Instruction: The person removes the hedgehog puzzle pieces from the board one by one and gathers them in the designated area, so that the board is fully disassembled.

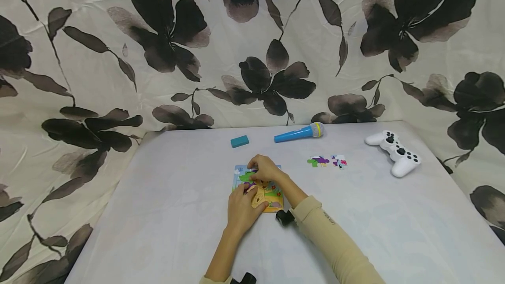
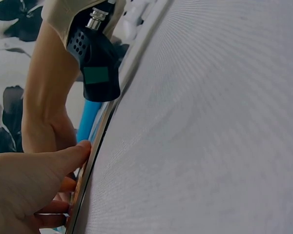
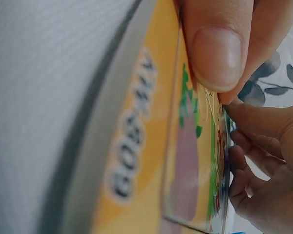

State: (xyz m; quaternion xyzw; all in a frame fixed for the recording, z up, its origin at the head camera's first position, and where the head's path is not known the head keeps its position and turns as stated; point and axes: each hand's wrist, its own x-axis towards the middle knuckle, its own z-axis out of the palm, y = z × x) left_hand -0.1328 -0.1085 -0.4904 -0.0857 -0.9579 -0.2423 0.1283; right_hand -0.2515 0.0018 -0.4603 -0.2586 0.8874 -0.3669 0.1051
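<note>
A colourful jigsaw puzzle (image 1: 275,203) in a thin tray lies flat on the table, with yellow, green and blue parts in its picture. My left hand (image 1: 241,208) rests over its lower left, thumb at the near edge and fingers on the picture. At the upper part, my right hand (image 1: 265,169) bends its fingers and pinches a puzzle piece at a green-and-purple patch (image 1: 246,177); the fingers mostly hide the piece. In the right wrist view, the left thumb (image 3: 217,56) looms close over the tray's lettered yellow border (image 3: 132,131).
Two loose puzzle pieces, one green and purple (image 1: 318,161) and one multicoloured (image 1: 339,161), lie right of the puzzle. Farther back are a teal block (image 1: 240,141) and a blue toy microphone (image 1: 298,134). A white game controller (image 1: 393,152) lies near the table's right edge.
</note>
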